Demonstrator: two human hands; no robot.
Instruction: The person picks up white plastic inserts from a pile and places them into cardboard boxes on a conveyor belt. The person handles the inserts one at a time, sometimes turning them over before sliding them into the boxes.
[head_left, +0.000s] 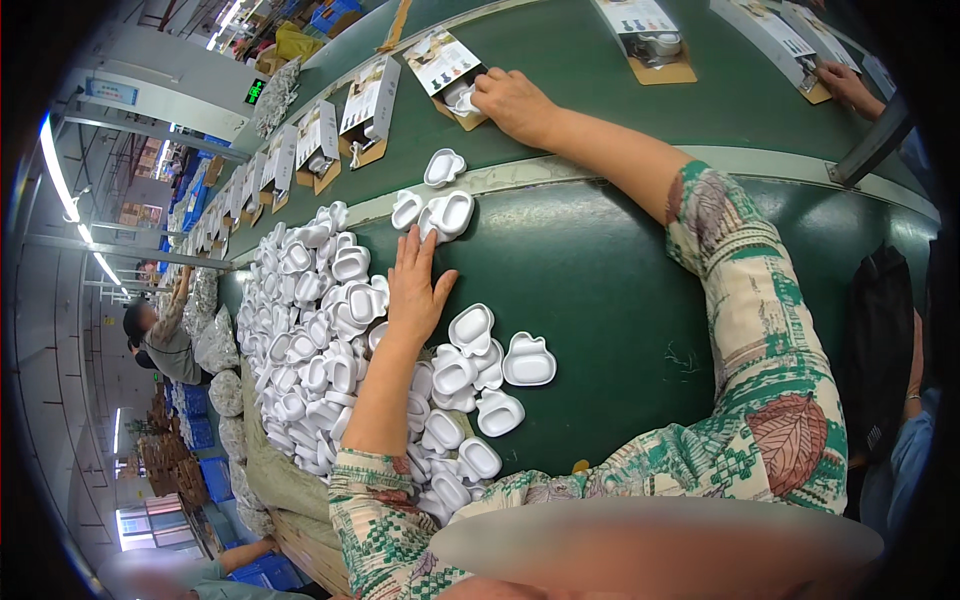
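Both arms out in front, the right hand (518, 106) reaching farther than the left hand (414, 296).
From here I see the right elbow bent out wide, its bare forearm (618, 158) angled forward and leftward, knuckles up and fingers curled down, their tips partly hidden. The left forearm (379, 400) points forward, palm down, fingers stretched long, thumb (445, 288) held well apart from them.

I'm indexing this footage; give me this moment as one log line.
left hand: open, at white dishes | right hand: at open end of printed box | box: on green belt | dish pile: by left hand
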